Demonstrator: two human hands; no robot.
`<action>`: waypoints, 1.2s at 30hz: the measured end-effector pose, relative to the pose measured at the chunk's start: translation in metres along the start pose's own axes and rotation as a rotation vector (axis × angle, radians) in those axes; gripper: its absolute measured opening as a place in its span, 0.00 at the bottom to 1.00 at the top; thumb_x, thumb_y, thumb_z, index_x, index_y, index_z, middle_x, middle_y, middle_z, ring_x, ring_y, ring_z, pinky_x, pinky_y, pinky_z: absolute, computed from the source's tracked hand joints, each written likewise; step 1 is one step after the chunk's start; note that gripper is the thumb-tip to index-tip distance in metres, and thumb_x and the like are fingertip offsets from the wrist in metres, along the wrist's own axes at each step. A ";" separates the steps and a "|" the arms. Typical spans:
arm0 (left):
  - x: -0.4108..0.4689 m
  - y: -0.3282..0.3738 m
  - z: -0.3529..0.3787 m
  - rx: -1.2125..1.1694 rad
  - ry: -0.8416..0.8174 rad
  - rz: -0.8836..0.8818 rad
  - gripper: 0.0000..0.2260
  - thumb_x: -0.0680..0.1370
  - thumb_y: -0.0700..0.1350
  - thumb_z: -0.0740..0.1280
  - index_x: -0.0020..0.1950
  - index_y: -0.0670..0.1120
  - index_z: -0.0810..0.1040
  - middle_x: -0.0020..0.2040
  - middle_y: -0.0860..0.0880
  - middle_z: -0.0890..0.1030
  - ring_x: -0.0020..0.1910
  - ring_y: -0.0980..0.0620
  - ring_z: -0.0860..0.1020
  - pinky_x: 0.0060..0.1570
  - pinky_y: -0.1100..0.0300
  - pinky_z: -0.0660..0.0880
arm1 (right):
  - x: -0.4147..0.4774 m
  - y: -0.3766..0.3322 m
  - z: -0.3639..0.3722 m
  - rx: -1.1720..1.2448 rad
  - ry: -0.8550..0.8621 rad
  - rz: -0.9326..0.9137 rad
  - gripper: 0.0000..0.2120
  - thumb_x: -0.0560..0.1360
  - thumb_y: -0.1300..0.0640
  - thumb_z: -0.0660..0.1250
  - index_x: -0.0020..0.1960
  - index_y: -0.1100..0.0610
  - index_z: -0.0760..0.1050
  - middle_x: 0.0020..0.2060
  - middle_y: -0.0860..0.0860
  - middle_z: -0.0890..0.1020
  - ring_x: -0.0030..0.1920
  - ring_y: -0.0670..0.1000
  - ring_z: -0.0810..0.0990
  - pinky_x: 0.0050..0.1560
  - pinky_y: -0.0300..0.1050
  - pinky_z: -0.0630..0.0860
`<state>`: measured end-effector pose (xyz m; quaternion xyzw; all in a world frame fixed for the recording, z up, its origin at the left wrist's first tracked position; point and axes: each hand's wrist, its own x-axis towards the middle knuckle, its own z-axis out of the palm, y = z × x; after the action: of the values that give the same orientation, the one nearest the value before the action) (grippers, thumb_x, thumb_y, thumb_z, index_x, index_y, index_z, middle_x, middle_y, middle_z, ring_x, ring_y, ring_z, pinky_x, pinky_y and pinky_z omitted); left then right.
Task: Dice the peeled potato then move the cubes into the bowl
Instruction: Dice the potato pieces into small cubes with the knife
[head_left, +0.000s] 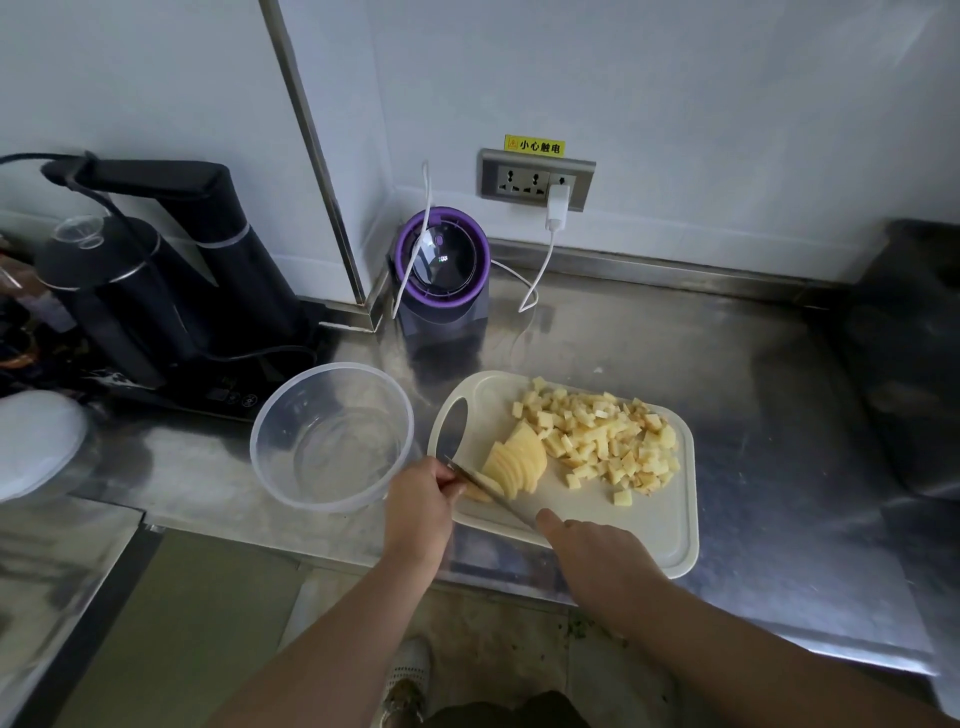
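Steel counter (753, 389): right hand (602, 558) grips knife (493, 491) beside potato slices (519, 462); left hand (421, 501) grip unclear.

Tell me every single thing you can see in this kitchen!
cutting board: one, white, on steel counter
potato cubes: many, yellow, piled on board
potato slices: one fanned stack, yellow, board's left
knife: one, silver, across the slices
bowl: one, clear, left of board
blender: one, purple-black, back corner
kettle: one, black, far left
socket: one, grey, on wall
charger: one, white, in socket
left hand: one, by the slices
right hand: one, gripping the knife
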<state>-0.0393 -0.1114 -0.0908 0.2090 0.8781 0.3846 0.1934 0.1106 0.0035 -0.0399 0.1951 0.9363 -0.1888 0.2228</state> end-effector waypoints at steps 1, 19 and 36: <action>0.000 0.001 0.000 0.012 -0.001 0.003 0.02 0.75 0.40 0.72 0.46 0.42 0.81 0.38 0.53 0.79 0.38 0.58 0.76 0.40 0.70 0.67 | 0.000 0.001 0.000 0.019 -0.005 0.001 0.21 0.83 0.53 0.59 0.74 0.50 0.60 0.61 0.49 0.77 0.58 0.47 0.78 0.62 0.38 0.74; 0.024 0.102 -0.078 0.292 -0.403 0.484 0.15 0.77 0.55 0.67 0.63 0.54 0.77 0.59 0.59 0.76 0.57 0.66 0.74 0.61 0.65 0.70 | -0.016 0.006 -0.039 -0.334 0.102 -0.042 0.27 0.78 0.65 0.63 0.73 0.53 0.57 0.57 0.53 0.75 0.31 0.50 0.69 0.30 0.41 0.68; 0.059 0.068 -0.023 0.494 -0.802 0.330 0.17 0.83 0.51 0.56 0.71 0.52 0.70 0.67 0.50 0.70 0.69 0.50 0.64 0.71 0.53 0.61 | -0.014 0.032 -0.061 -0.510 0.137 -0.046 0.25 0.78 0.67 0.62 0.72 0.54 0.59 0.59 0.55 0.71 0.34 0.53 0.69 0.36 0.43 0.72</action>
<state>-0.0851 -0.0529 -0.0355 0.5161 0.7547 0.0802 0.3970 0.1150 0.0539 0.0093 0.1239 0.9707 0.0618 0.1965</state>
